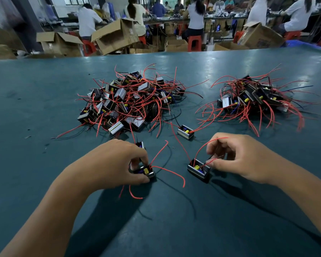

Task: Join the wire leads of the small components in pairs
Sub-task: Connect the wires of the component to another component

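Left hand fingers clamp one component at 7 o'clock; right hand fingers pinch the leads of another component beside it on the surface.

a dark teal table carries a big heap of small wired parts, a smaller heap to its right, and loose single parts nearer, with red wires trailing.

both hands curled, pinching
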`<state>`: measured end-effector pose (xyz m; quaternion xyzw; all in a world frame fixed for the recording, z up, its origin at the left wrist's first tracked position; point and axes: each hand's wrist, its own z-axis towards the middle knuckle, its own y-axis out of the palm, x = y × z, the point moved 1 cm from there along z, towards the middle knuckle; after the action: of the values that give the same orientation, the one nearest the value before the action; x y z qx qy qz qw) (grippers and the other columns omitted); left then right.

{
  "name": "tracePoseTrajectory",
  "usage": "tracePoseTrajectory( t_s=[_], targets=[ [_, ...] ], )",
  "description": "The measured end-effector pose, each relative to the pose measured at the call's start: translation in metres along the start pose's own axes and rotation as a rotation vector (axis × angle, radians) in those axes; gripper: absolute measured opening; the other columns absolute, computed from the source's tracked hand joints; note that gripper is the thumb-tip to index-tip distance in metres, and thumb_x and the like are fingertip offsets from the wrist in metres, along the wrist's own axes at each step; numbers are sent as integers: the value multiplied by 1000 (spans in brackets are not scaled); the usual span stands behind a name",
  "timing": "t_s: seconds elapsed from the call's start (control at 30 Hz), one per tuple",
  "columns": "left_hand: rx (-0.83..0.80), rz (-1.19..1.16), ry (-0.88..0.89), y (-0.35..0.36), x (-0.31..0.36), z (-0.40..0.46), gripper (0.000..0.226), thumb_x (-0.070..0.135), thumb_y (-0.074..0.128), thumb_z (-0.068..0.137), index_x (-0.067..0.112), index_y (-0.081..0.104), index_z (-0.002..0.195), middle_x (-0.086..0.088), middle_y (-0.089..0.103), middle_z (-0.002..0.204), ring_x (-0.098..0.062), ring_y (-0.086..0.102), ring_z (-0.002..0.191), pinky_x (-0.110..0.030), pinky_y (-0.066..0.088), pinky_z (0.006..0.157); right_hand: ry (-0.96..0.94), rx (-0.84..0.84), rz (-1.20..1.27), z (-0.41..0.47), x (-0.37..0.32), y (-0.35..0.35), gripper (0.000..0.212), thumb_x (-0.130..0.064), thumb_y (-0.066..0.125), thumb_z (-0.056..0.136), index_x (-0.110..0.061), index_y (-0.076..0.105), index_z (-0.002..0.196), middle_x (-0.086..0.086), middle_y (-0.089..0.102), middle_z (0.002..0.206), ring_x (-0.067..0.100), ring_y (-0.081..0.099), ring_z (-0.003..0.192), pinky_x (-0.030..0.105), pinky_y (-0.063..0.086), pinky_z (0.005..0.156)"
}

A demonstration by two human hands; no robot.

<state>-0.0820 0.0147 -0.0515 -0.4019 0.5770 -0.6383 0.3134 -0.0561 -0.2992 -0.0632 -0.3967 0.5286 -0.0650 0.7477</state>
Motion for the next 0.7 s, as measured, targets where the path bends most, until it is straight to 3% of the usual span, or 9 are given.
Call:
tracePoseTrajectory(
  t_s=[0.1, 0.23, 0.3, 0.47, 0.53, 0.6, 0.63, 0.67, 0.7],
  targets=[
    [-23, 85, -73, -1, -4, -2, 53, 81, 56, 72, 42, 63, 107, 22, 62, 91, -1, 55, 89, -29, 43, 83, -27, -1, -58, -2, -1, -3, 15, -30, 77, 83, -29, 62, 85, -6, 66, 72, 2, 54, 58, 12, 41, 57],
    [34, 127, -168, -4, -10, -2, 82, 98, 17, 67, 41, 61, 106, 26, 61, 97, -2, 53, 98, -30, 30, 86, -35, 12, -106, -4, -1, -4, 13, -37, 73, 84, -28, 64, 83, -5, 63, 68, 3, 49, 54, 15, 40, 54],
    [75, 177, -283, -4, -15, -1, 74, 89, 15, 76, 40, 61, 107, 22, 63, 100, -8, 53, 104, -33, 28, 93, -41, -7, -97, -4, -3, -3, 13, -37, 72, 84, -27, 65, 82, -6, 63, 67, 3, 49, 54, 14, 39, 54],
    [128, 277, -511, -4, -20, -3, 32, 58, 43, 98, 35, 64, 103, 12, 66, 101, -16, 55, 112, -40, 19, 101, -67, -54, -90, -7, -9, -4, 9, -35, 69, 88, -27, 67, 84, -7, 65, 73, 8, 54, 59, 22, 45, 58],
    [346, 203, -429, -11, -12, -2, 25, 46, 51, 100, 29, 67, 91, 10, 66, 89, -19, 59, 99, -40, 26, 95, -63, -30, -83, -8, -10, -4, 11, -36, 70, 87, -27, 67, 83, -4, 65, 71, 14, 55, 60, 29, 47, 60],
    [666, 36, -139, -21, 6, -2, 23, 30, 57, 98, 18, 67, 82, 5, 65, 79, -23, 58, 83, -37, 39, 83, -58, 20, -71, -8, -11, 1, 14, -36, 72, 85, -26, 66, 79, -1, 64, 66, 16, 55, 58, 32, 46, 59],
    [734, -79, 15, -26, 19, -4, 20, 26, 59, 96, 15, 66, 81, 4, 63, 77, -20, 56, 77, -34, 43, 76, -65, 52, -67, -8, -12, 6, 15, -36, 72, 85, -25, 66, 76, -1, 63, 64, 15, 54, 56, 32, 46, 57],
    [685, -254, 151, -30, 31, -7, 18, 25, 60, 95, 15, 66, 82, 4, 61, 76, -17, 55, 72, -29, 44, 69, -79, 79, -63, -9, -14, 11, 16, -36, 73, 84, -25, 66, 74, -2, 63, 62, 12, 53, 54, 31, 45, 55],
    [520, -465, 245, -31, 43, -11, 15, 25, 61, 95, 17, 65, 83, 5, 61, 75, -12, 55, 68, -25, 44, 64, -97, 88, -57, -9, -16, 16, 16, -35, 74, 84, -26, 66, 74, -4, 63, 61, 9, 53, 52, 28, 44, 54]
  ],
)
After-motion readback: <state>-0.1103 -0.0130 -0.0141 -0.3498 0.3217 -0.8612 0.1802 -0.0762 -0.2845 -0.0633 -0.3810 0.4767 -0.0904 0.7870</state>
